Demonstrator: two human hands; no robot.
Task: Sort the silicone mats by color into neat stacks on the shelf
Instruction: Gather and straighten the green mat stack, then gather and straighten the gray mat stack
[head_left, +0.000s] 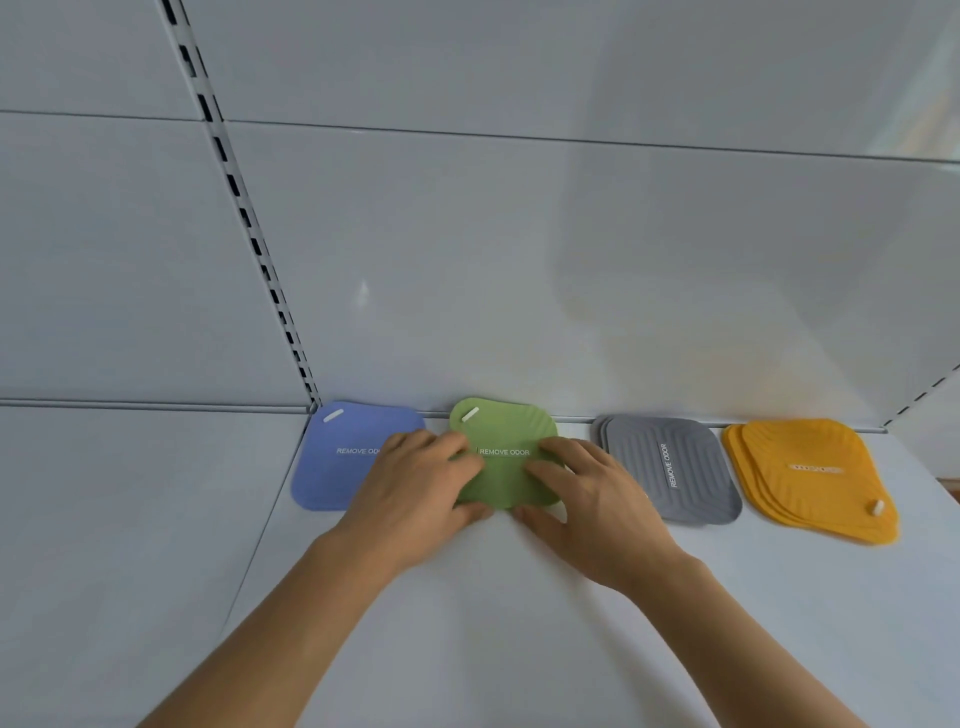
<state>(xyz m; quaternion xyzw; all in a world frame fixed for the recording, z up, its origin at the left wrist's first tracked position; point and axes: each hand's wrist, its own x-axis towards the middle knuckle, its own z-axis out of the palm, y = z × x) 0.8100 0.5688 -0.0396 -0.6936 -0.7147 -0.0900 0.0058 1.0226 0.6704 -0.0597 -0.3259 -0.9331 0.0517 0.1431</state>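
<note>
Four groups of silicone mats lie in a row along the back of a white shelf (467, 623), against the rear panel (519, 260).

From left to right:
- Blue mat (332, 462): lies flat, printed "REMOVE ODOR", with a white tab at its far left corner. Whether more mats lie under it cannot be told.
- Green mat (506, 478): same print and tab, near the blue mat.
- Grey stack (675, 467): at least two mats, edges slightly offset, print running front to back.
- Yellow stack (810, 473): several mats, fanned unevenly, white tab at the near right corner.

The left hand (415, 499) lies partly over the right edge of the blue mat, with its fingers on the left part of the green mat and its thumb at the near edge. The right hand (592, 509) mirrors it on the right part of the green mat. Both hands are spread flat and press on the green mat; neither is closed around it.

A slotted upright (244, 208) runs down the rear panel to the blue mat's far corner.
</note>
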